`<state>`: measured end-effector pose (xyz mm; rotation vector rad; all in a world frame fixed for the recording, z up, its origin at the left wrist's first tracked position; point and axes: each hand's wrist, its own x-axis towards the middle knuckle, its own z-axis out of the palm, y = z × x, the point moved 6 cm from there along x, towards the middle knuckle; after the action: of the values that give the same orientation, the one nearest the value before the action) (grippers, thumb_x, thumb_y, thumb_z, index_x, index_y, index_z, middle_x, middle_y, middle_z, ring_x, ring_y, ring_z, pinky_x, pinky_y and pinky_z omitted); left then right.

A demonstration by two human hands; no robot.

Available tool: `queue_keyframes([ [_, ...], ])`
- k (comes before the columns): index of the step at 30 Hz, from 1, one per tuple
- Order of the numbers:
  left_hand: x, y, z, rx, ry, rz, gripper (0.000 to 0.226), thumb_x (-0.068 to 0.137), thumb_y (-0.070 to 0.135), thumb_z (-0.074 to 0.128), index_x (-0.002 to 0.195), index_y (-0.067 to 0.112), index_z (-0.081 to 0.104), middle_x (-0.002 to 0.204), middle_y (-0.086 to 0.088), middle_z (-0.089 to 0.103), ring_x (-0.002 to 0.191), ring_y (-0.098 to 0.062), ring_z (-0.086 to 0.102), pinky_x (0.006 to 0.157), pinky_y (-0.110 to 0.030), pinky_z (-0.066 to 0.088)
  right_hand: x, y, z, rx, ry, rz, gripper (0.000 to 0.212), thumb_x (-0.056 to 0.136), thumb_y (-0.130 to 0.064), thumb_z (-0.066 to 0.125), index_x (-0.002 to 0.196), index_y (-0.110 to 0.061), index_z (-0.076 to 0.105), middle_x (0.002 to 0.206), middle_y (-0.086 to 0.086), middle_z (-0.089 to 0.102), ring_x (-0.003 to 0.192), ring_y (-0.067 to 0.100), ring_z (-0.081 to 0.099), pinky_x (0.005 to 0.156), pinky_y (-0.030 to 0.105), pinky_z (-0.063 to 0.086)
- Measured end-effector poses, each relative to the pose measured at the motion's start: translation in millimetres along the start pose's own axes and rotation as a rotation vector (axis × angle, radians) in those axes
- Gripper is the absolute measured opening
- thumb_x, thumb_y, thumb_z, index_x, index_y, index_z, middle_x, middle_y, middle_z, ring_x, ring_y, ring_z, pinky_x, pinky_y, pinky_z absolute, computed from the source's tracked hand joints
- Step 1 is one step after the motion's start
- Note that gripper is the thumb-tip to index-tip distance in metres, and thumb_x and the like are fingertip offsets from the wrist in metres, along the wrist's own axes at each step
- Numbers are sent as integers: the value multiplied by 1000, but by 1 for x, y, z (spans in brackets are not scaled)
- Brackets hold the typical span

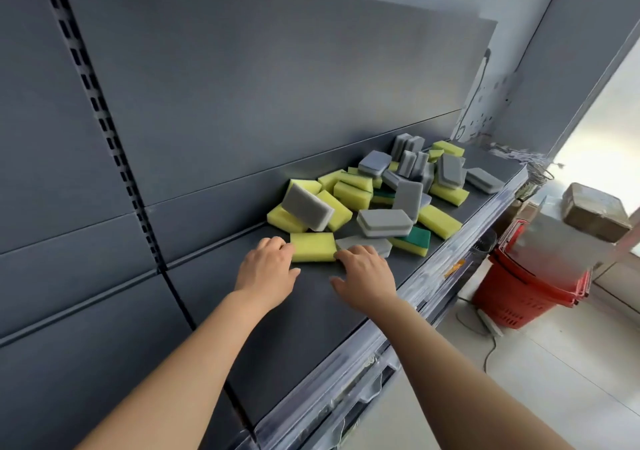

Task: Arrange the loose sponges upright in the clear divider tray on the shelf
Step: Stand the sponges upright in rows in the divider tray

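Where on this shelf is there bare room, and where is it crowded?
Free: the bare shelf from the left hand and right hand toward the camera, between back panel and clear front rail; also a small patch beyond the far grey sponge. Crowded: the sponge pile just past both hands.

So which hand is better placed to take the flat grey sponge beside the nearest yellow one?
Right. The right hand has its fingertips at the grey sponge; the left hand is beyond the yellow sponge, at its other end, so it would probably have to cross over.
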<state>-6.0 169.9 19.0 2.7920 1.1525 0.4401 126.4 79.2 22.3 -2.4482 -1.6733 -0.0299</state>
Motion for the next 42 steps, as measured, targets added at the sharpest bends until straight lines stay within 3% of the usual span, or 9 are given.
queue_keyframes([
  [7, 63, -10, 34, -68, -93, -138, 58, 88, 57, 48, 128, 15, 47, 128, -1, 48, 120, -21, 41, 94, -35, 40, 74, 29, -1, 93, 91, 51, 45, 89, -34, 55, 129, -15, 47, 132, 4, 49, 125, 24, 38, 101, 33, 33],
  [14, 79, -24, 52, -152, -238, -231, 59, 79, 63, 58, 117, 18, 54, 118, -2, 48, 118, -22, 41, 93, -38, 42, 130, 40, 10, 12, 60, 77, 52, 93, -32, 48, 139, -15, 33, 139, 6, 48, 140, 28, 23, 116, 40, 11],
  [19, 79, -28, 53, -262, -286, -340, 55, 70, 60, 70, 104, 24, 45, 115, 3, 51, 112, -20, 45, 83, -34, 41, 151, 44, 27, -3, -93, 104, 56, 87, -30, 43, 139, -13, 30, 130, 10, 54, 141, 33, 21, 117, 49, 1],
  [23, 76, -23, 52, -342, -272, -432, 56, 67, 52, 76, 97, 26, 38, 104, 6, 50, 95, -16, 48, 69, -30, 34, 152, 43, 28, 12, -58, 75, 40, 82, -17, 41, 122, -15, 41, 107, 7, 63, 124, 32, 42, 117, 50, 3],
  [27, 70, -20, 47, -526, -194, -539, 45, 69, 34, 80, 93, 20, 44, 103, 3, 53, 85, -13, 49, 61, -28, 37, 152, 46, 15, 95, 72, 38, 28, 80, -23, 54, 105, -15, 46, 100, 4, 59, 107, 30, 49, 110, 41, 21],
  [30, 62, -19, 41, -792, -118, -636, 34, 74, 24, 77, 94, 21, 50, 98, 0, 57, 79, -15, 55, 54, -26, 45, 148, 55, 2, 351, 169, 44, 39, 79, -22, 61, 113, -12, 45, 109, 5, 53, 107, 28, 47, 95, 34, 33],
  [36, 32, -21, 19, -914, 135, -788, 49, 73, 17, 77, 113, 24, 49, 101, 3, 58, 87, -11, 57, 63, -27, 45, 127, 63, -40, 816, 371, 60, 37, 76, -13, 63, 109, -16, 46, 102, -7, 44, 97, 22, 49, 75, 31, 35],
  [39, 7, -20, 2, -971, 311, -833, 40, 73, 15, 77, 105, 24, 55, 100, 2, 64, 88, -11, 61, 66, -26, 46, 110, 49, -57, 965, 337, -90, 37, 73, -15, 66, 107, -20, 53, 99, -3, 55, 89, 17, 52, 74, 36, 45],
  [42, -22, -16, -13, -1034, 444, -842, 32, 77, 12, 72, 97, 35, 61, 98, 6, 66, 94, -19, 63, 77, -38, 51, 89, 26, -61, 1099, 210, -209, 37, 71, -20, 64, 107, -28, 54, 96, -2, 58, 86, 19, 53, 75, 38, 48],
])
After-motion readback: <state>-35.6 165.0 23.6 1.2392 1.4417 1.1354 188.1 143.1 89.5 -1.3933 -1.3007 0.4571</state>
